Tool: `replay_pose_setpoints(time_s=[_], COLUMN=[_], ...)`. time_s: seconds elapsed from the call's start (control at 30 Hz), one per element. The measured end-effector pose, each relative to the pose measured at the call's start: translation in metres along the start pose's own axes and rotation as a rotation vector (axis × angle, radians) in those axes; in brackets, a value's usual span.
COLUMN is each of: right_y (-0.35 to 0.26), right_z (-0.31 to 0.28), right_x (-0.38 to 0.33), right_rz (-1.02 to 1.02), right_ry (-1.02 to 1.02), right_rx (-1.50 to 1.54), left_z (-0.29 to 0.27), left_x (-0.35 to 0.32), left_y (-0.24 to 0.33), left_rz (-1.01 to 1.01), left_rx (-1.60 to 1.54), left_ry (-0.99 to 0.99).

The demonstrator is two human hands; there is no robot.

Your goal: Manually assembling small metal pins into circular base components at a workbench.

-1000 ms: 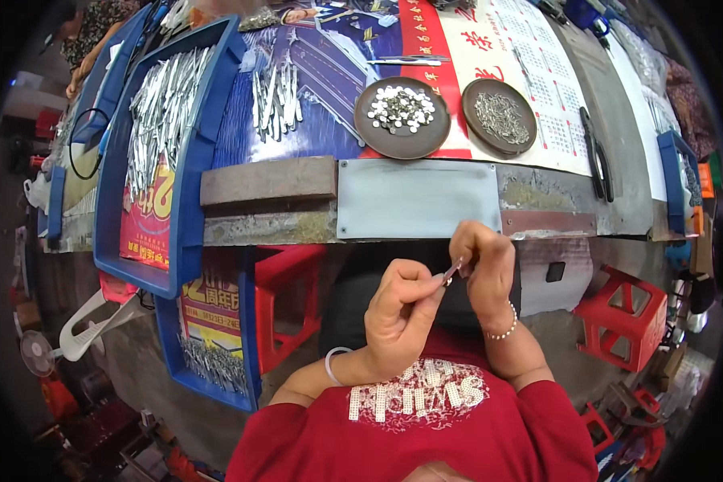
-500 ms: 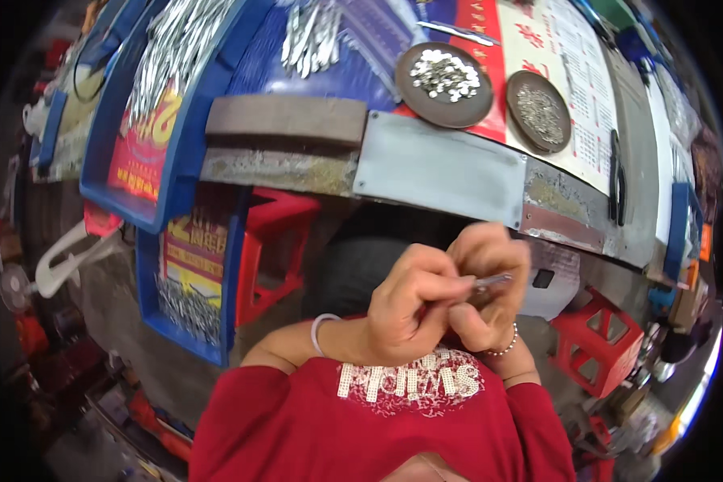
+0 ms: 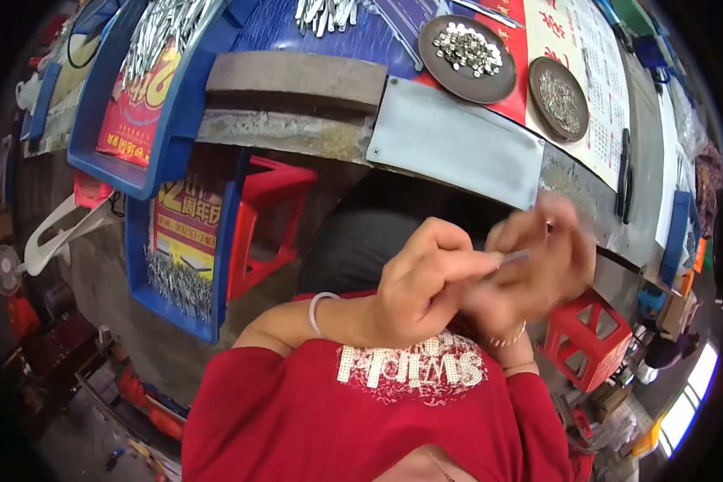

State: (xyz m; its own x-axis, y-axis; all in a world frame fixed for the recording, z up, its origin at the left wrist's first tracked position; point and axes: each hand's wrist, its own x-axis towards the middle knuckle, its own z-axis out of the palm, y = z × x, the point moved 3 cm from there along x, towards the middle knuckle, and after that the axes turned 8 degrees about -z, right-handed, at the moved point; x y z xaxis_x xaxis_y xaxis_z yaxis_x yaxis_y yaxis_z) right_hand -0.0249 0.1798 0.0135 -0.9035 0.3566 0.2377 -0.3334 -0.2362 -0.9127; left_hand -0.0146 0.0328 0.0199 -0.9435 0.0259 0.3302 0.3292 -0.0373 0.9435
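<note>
Right of centre in the frame, a slim grey piece [image 3: 516, 256], probably metal, is projecting from the fingertips of the left hand [image 3: 422, 281], which is pinching one end between thumb and curled fingers. The right hand [image 3: 542, 261] is hovering close beside the free end, fingers loosely bent and blurring; cannot tell whether it is touching or holding anything. Both hands are working below the pale plate [image 3: 458, 140] on the edge of the surface [image 3: 281, 135].

Handling estimate: the piece is looking light and stiff, likely smooth enough to be slipping or twisting under a loose pinch; thin stock may be bending if pressed hard. Best hold: fingertip pads flat across the broad faces, near one end, leaving the other exposed.

Upper right of centre, a brown dish [image 3: 436, 66] is holding small shiny discs [image 3: 470, 50].
</note>
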Motion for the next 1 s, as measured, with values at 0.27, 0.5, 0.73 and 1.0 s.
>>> replay_pose_setpoints(time_s=[0.27,0.5,0.73,1.0], right_y=[0.003,-0.001,0.007,0.009], right_z=[-0.004,-0.012,-0.017,-0.019], right_x=[0.011,0.013,0.025,0.029], right_rz=[-0.148,0.015,0.023,-0.127], right_ry=[-0.313,-0.640,-0.656,-0.798], right_rx=[-0.391,-0.379,-0.385,-0.590], left_z=[-0.002,-0.004,0.002,0.010], left_x=[-0.001,0.007,0.007,0.015], left_y=[-0.001,-0.016,-0.030,-0.033], left_rz=[0.102,-0.300,-1.162,-1.329], left_rx=[0.272,0.046,-0.763,-0.889], left_ry=[-0.019,-0.226,-0.490,-0.503])
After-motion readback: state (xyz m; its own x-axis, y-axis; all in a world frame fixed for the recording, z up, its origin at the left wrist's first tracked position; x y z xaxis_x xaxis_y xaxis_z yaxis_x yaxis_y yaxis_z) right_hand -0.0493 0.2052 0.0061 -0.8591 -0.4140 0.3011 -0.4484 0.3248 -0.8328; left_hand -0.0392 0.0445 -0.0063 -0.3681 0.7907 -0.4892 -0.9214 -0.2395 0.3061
